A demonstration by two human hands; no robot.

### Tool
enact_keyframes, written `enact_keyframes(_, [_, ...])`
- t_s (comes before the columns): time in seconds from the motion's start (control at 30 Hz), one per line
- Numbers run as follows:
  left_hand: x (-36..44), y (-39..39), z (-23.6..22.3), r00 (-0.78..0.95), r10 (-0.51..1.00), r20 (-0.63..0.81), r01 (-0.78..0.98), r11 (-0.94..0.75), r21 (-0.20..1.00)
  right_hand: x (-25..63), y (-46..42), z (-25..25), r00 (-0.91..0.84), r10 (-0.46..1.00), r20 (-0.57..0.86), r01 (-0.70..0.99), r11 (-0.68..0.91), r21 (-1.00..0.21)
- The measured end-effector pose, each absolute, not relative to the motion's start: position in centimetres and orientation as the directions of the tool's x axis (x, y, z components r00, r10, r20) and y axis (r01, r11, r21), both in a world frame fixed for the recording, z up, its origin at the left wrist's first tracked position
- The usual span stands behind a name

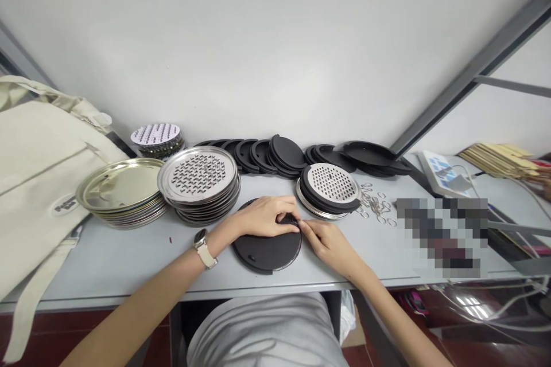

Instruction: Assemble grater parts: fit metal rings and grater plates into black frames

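Observation:
A flat black round disc lies on the table in front of me, with a small dark bump near its lower left. My left hand lies over its upper part, thumb and fingers curled together at the right rim. At that same edge my right hand pinches with thumb and forefinger. Whatever sits between those fingertips is too small to make out. Just behind my right hand is a short stack topped by a perforated metal grater plate set in a black holder. Small metal rings and clips lie to its right.
Left of my hands stand a stack of grater plates and a stack of gold-coloured round lids. Black round holders line the wall. A cream bag fills the left side; a power strip lies right, near a blurred patch.

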State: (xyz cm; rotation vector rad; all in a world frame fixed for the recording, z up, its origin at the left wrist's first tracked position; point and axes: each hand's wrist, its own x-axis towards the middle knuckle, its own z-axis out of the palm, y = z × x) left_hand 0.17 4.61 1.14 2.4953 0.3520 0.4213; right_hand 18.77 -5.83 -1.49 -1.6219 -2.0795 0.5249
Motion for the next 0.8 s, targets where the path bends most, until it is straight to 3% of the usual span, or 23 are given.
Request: enact_keyframes(0.8, [0.06,4.49,1.21,0.917,0.343,0.204,0.163,-0.789,0.592,18.73,-5.87,-2.28,-0.189,0.973,0.134,0.837,0.230,-0.496])
